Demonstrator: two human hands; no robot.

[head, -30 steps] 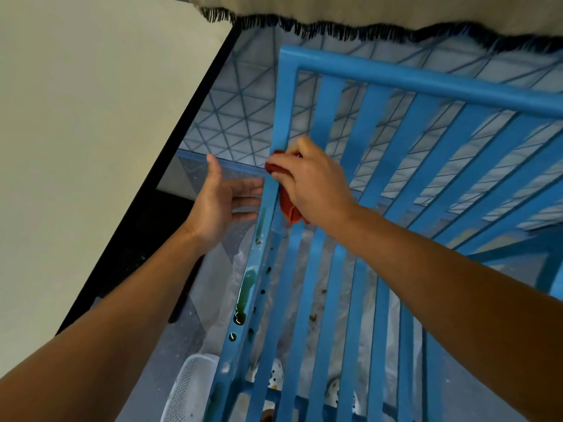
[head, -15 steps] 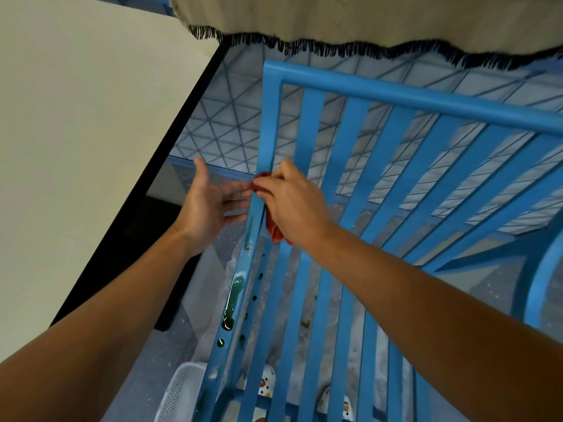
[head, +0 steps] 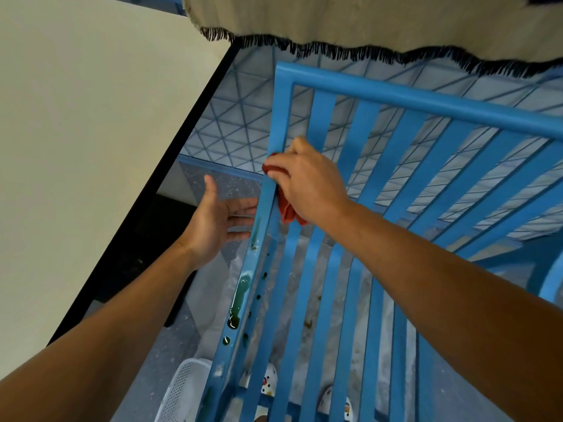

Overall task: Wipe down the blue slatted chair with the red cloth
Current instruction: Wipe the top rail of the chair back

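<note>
Chair: blue slatted chair of painted wood (head: 359,208) fills the right and centre of the view, seen from above, its side rail running from the top corner down towards the lower left.
Wall: pale cream wall with a black skirting strip (head: 76,132) takes up the left side, well apart from the work.
Fabric: beige cloth with a black fringe (head: 365,22) hangs across the top edge, above the chair's top bar.
Basket: white perforated plastic basket (head: 182,388) sits on the floor just beside the chair's lower end.
Right hand: right hand (head: 307,184) is curled round the red cloth and presses it against the inner face of the side rail, near the upper part of the frame.
Left hand: left hand (head: 221,217) is open, palm towards the rail's outer face, fingers straight and reaching the wood; whether they press or only touch I cannot tell.
Cloth: crumpled red cloth (head: 288,208) is bunched under the right hand, a tail hanging between rail and first slat.
Spill: dark green sticky-looking streak (head: 239,300) lies lower down the same rail, not yet wiped.
Risk: the loose tail could catch in the gap between the slats; wiping through the wet streak would likely smear it or push drips onto the floor.
</note>
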